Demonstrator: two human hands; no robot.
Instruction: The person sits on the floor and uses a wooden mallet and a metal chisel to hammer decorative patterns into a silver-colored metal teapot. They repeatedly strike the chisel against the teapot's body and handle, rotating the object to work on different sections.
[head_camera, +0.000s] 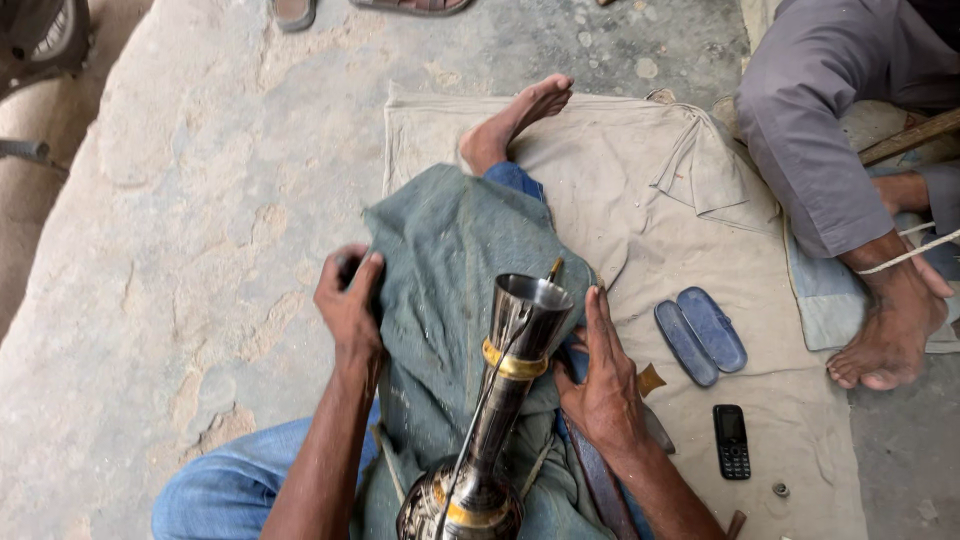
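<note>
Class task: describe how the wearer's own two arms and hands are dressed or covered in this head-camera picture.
Both forearms are bare: no sleeves, gloves, watch or bracelets show. The left hand and right hand are bare too; no rings are visible. Upper arms lie outside the picture.

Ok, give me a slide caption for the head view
Seated person steadies a metal vase with right hand while left hand grips green cloth.

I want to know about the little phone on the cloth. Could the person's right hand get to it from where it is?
Probably yes. The right hand rests by the metal vase, and the black phone lies on the beige cloth just to its right, with only bare cloth between.
</note>
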